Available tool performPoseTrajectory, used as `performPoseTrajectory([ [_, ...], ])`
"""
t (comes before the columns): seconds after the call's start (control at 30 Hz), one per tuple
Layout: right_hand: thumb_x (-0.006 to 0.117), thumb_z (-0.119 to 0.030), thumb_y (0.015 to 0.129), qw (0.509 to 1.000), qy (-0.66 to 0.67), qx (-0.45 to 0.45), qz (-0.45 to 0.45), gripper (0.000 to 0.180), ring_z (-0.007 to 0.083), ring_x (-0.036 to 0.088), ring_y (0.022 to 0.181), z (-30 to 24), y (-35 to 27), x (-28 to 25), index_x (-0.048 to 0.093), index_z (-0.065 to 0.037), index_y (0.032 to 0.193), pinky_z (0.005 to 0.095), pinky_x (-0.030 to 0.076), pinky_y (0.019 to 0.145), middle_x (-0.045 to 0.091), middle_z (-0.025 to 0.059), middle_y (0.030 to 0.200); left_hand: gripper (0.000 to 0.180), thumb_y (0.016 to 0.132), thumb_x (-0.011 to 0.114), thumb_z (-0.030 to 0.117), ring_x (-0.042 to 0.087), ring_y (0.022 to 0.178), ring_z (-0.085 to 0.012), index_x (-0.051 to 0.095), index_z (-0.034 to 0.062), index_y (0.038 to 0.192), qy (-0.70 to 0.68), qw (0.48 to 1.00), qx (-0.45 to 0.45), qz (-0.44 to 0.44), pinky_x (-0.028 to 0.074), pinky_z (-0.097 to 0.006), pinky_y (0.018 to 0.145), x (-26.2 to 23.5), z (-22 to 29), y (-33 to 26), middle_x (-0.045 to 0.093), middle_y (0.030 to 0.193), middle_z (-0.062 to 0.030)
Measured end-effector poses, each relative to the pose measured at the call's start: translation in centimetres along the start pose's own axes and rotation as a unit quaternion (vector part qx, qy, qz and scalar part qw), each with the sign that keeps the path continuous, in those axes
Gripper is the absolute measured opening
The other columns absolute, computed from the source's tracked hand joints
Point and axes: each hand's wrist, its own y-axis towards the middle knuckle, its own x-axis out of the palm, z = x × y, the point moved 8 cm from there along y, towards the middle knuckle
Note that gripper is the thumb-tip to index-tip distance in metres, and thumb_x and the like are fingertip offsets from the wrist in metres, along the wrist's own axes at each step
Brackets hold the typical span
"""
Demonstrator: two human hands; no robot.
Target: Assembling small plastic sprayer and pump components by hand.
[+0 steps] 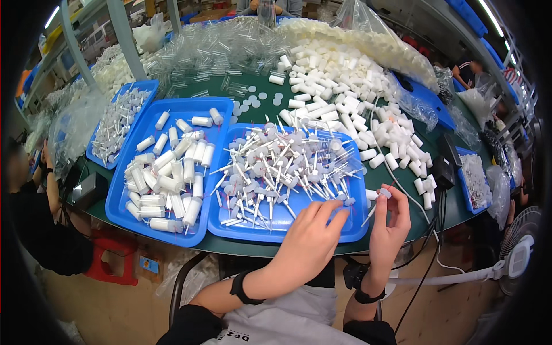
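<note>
My right hand (391, 221) is raised just past the right edge of a blue tray (259, 234), its fingertips pinching a thin white stick with a translucent disc (384, 193). Over that tray's front right part, my left hand (310, 236) has its fingers bent and closed near a small grey-white disc (349, 202); whether it grips the disc is unclear. A heap of white sticks with translucent discs (276, 161) fills much of the tray. Left of it, another blue tray (123, 172) carries white cylinders in clear tubes (169, 184).
Loose white foam cylinders (345, 98) spread across the green table (215, 86). Clear tubes (218, 49) lie heaped at the back, near flat translucent discs (253, 100). A pale cable (394, 175) crosses the right side. A fan (517, 253) stands at right; a co-worker (43, 213) is at left.
</note>
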Motion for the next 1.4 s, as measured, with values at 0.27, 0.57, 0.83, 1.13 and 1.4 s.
performPoseTrajectory([
  [0.27, 0.053, -0.008, 0.086, 0.998, -0.021, 0.001, -0.052, 0.017, 0.0144, 0.054, 0.074, 0.3, 0.9, 1.6, 0.056, 0.004, 0.097, 0.0249, 0.044, 0.068, 0.061, 0.0097, 0.091, 0.034, 0.073, 0.051, -0.007, 0.049, 0.094, -0.0313, 0.051, -0.0007, 0.107, 0.007, 0.998, -0.054, -0.022, 0.042, -0.037, 0.081, 1.4, -1.9, 0.7, 0.049, 0.104, -0.0151],
  [0.57, 0.049, -0.013, 0.089, 0.997, -0.040, 0.020, -0.056, 0.019, 0.0146, 0.054, 0.074, 0.9, 1.5, 0.9, 0.056, 0.004, 0.096, 0.0265, 0.043, 0.069, 0.062, 0.0098, 0.090, 0.019, 0.076, 0.053, -0.004, 0.052, 0.087, -0.0316, 0.054, -0.0026, 0.095, -0.075, 0.994, -0.074, 0.006, 0.043, -0.038, 0.076, 1.3, -2.5, 0.4, 0.048, 0.093, -0.0149],
  [0.83, 0.038, -0.017, 0.095, 0.991, -0.115, 0.051, -0.046, 0.020, 0.0176, 0.055, 0.077, 2.7, 2.6, -1.8, 0.044, 0.002, 0.100, 0.0292, 0.042, 0.071, 0.062, 0.0132, 0.093, 0.017, 0.075, 0.050, -0.004, 0.051, 0.087, -0.0319, 0.052, -0.0028, 0.091, -0.048, 0.996, -0.070, 0.006, 0.042, -0.038, 0.076, 0.9, -2.6, 0.7, 0.047, 0.091, -0.0154],
  [1.13, 0.039, -0.014, 0.094, 0.973, -0.160, 0.013, -0.168, 0.016, 0.0158, 0.052, 0.060, 2.4, 2.1, 0.8, 0.044, 0.001, 0.098, 0.0280, 0.042, 0.056, 0.062, 0.0150, 0.087, 0.023, 0.073, 0.051, -0.002, 0.048, 0.091, -0.0332, 0.046, -0.0024, 0.096, -0.076, 0.995, -0.065, 0.001, 0.042, -0.038, 0.078, 0.4, -2.6, -0.3, 0.043, 0.093, -0.0165],
  [1.4, 0.038, -0.018, 0.095, 0.946, -0.249, -0.043, -0.205, 0.019, 0.0133, 0.044, 0.069, -1.3, 4.8, -0.7, 0.045, -0.001, 0.093, 0.0273, 0.037, 0.064, 0.050, 0.0087, 0.079, 0.031, 0.071, 0.052, -0.003, 0.046, 0.090, -0.0322, 0.042, -0.0047, 0.100, -0.058, 0.997, -0.047, 0.020, 0.041, -0.038, 0.077, 1.6, -2.5, -0.7, 0.039, 0.094, -0.0174],
])
